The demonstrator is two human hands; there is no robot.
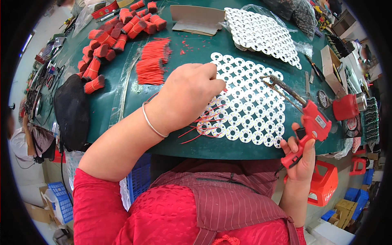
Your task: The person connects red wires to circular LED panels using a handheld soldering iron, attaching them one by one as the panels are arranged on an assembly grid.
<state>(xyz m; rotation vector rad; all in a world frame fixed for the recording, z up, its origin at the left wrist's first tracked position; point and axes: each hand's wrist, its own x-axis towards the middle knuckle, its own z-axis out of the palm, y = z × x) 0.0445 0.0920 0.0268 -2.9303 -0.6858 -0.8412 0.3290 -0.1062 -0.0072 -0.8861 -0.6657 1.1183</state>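
Hands apart. Left hand (188, 87) sits over the upper left of a sheet of white round circuit boards with open centres (248, 112), fingers curled in; a speck of red shows at the tips, though whether a wire is pinched there I cannot tell. Right hand (301, 157) is wrapped round the handle of a red plastic soldering gun (316, 122), its slim metal nose (281, 86) over the sheet's upper right; contact with a board cannot be made out. The sheet lies flat on the green bench (183, 152), near the person, with thin loose red wires (210, 120) across its lower left corner. A fanned pile of cut red wires (151, 67) lies just beyond the left forearm, bound red wire bundles (106, 38) farther off. Judgement: the step looks like wire-to-board soldering. Good practice would be to grip each wire close behind its bare end, settle that end on its pad before heat arrives, touch briefly, and hold steady until the joint sets. Fingertips want keeping clear of the hot nose; fitted wires want laying aside, so a sleeve or wrist does not drag them.
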